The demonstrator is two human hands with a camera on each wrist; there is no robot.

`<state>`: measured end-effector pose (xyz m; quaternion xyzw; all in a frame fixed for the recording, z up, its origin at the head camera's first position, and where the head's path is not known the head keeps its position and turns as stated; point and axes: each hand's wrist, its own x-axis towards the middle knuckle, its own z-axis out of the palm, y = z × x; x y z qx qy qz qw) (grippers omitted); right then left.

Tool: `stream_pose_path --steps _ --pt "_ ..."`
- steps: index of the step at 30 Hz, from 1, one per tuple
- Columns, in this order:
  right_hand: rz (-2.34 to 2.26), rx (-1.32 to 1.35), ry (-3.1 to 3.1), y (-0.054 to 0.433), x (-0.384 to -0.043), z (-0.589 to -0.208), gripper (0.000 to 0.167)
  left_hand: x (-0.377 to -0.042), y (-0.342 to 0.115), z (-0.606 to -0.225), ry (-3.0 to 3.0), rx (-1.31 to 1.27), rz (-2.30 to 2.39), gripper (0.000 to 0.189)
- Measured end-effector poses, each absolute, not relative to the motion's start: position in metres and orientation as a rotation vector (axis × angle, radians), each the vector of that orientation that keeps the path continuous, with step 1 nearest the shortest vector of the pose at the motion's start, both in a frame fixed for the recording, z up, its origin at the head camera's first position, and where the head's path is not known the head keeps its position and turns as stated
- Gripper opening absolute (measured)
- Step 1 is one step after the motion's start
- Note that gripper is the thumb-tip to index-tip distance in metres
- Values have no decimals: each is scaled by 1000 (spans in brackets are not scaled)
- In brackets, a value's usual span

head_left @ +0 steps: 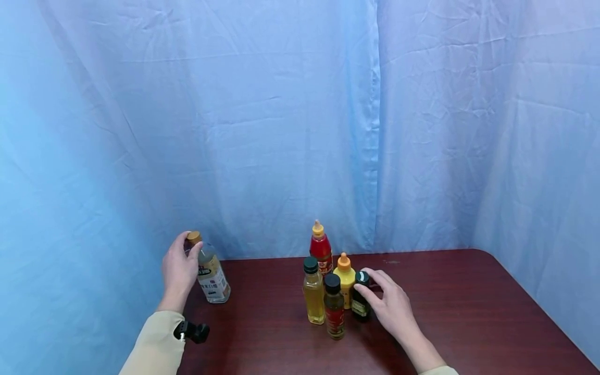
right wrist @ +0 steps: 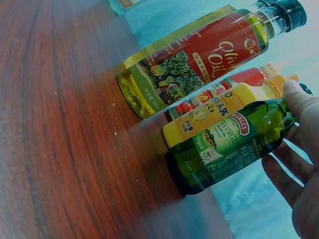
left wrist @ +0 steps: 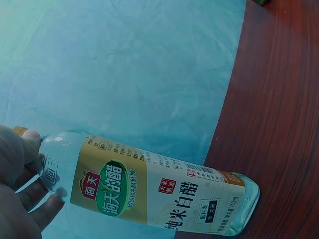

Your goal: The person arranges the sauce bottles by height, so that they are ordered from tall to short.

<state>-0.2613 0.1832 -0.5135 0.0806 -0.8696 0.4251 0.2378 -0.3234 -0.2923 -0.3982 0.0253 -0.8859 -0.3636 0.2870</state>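
Note:
On the left, my left hand (head_left: 179, 270) grips a clear glass bottle of white vinegar (head_left: 213, 281) at its neck, just under the gold cap. Its cream and gold label faces the camera in the left wrist view. My right hand (head_left: 392, 307) holds a dark green olive oil bottle (right wrist: 224, 144) near its cap, thumb on one side and fingers on the other. Right beside that bottle stands a yellow squeeze bottle (head_left: 345, 281) with an orange cap. A black-capped olive oil bottle (head_left: 335, 310) with a red label is in front of them.
A green-capped bottle of yellow oil (head_left: 314, 299) and a red sauce bottle (head_left: 320, 250) complete the cluster mid-table. The dark red-brown wooden table (head_left: 450, 307) ends at a light blue curtain (head_left: 262, 146) behind. A black wrist device (head_left: 192, 332) sits on my left sleeve.

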Motion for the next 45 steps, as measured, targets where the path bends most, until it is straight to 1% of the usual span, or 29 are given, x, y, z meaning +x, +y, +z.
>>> stream_pose_path --steps 15,24,26,32,34,38,45 --pt "1159 209 -2387 183 -261 -513 37 -324 -291 -401 -2381 99 -935 46" --pt "1159 214 -2383 182 -261 -513 36 -323 -291 -402 -2364 107 -991 45" --pt "1159 215 -2383 182 -261 -513 36 -323 -291 -402 -2367 116 -1016 48" --pt "1153 225 -2370 183 -261 -512 38 -319 -289 -398 -2389 135 -1066 66" --pt "1151 224 -2371 183 -262 -512 37 -318 -287 -397 -2380 132 -1060 69" --pt "1152 222 -2373 183 -262 -512 37 -315 -280 -390 -2337 118 -1024 72" --pt "1150 230 -2366 182 -261 -511 36 -308 -260 -377 -2259 35 -939 68"
